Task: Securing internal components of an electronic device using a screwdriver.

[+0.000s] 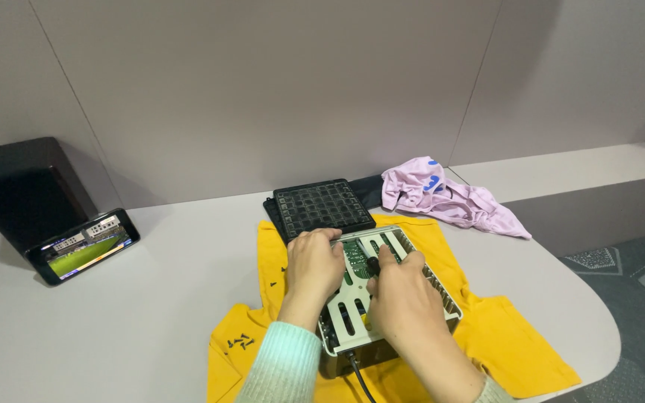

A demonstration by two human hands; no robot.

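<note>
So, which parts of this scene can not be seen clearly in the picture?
- Head view: the right hand covers the near right part of the open white metal box with a green circuit board.
- What the right fingers pinch: a small dark part, too small to identify.
- The black cable is cut off by the bottom edge.
- The yellow T-shirt under the box is partly hidden.
- The picture on the black phone screen is too small.

There is only one view, from the person's head. It looks down and forward over the worktop [151,313], quite near the hands, toward the grey wall [263,89] behind.
</note>
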